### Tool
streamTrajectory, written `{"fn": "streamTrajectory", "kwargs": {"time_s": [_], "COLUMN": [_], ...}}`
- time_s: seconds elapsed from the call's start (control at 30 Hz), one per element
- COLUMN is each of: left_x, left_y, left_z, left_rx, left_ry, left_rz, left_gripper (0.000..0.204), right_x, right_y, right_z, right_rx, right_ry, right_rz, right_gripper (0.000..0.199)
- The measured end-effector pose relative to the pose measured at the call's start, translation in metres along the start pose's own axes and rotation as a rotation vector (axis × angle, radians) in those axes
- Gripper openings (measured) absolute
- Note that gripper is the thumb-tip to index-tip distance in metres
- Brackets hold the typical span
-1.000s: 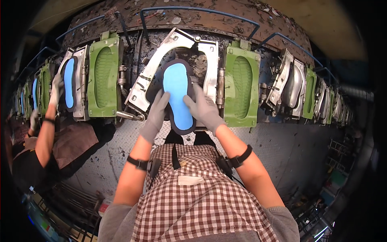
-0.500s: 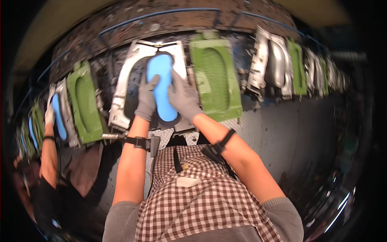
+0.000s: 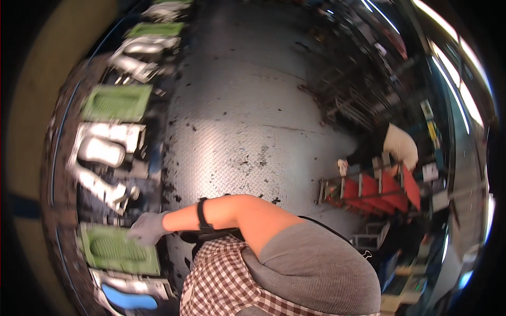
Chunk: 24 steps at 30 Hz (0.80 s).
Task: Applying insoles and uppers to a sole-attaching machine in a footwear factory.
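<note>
My right hand [image 3: 148, 229], in a grey glove, is at the near right corner of a green mould half [image 3: 117, 248] with a ribbed, sole-shaped hollow. Its fingers look stretched out over the mould's edge, with nothing seen in them; whether they touch it I cannot tell. Beside that half, at the lower left, lies a silver metal mould [image 3: 150, 286] with a blue shoe sole [image 3: 129, 298] in it. My left hand is out of the picture.
Farther along the line stand another silver mould [image 3: 100, 150], opened, and a green half [image 3: 117, 102]. Patterned metal floor [image 3: 226, 152] with dark scraps runs alongside. To the right, a person [image 3: 399, 145] is by a rack with red shelves [image 3: 369, 192].
The view has swung far to the right. Both hands were on the blue sole; now the sole lies in the silver mould, my right hand is off it, and my left has left the picture.
</note>
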State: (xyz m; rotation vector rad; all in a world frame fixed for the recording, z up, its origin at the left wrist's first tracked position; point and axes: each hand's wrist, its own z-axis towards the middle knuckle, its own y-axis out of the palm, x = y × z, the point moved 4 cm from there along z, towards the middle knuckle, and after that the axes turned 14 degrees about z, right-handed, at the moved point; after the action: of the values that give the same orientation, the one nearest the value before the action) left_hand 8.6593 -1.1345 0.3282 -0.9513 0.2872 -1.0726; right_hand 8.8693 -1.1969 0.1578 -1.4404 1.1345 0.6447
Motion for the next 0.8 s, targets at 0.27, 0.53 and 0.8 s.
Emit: {"fn": "streamTrajectory", "kwargs": {"time_s": [0.27,0.53,0.8], "left_x": [0.151,0.449,0.617], "left_y": [0.187,0.354,0.470], "left_z": [0.065,0.068,-0.032], "left_rx": [-0.436,-1.126,-1.757], "left_ry": [0.186,0.238,0.192], "left_rz": [-0.488,-0.621,-0.460], "left_gripper": [0.046,0.048,0.054], "right_x": [0.304,0.360,0.374], "right_y": [-0.118,0.064,0.068], "right_z": [-0.396,-0.763,-0.804], "right_rx": [1.287,1.506,2.047], "right_ry": [0.809,1.673,1.576], "right_rz": [0.747,0.872,1.443], "right_gripper": [0.049,0.040,0.030]}}
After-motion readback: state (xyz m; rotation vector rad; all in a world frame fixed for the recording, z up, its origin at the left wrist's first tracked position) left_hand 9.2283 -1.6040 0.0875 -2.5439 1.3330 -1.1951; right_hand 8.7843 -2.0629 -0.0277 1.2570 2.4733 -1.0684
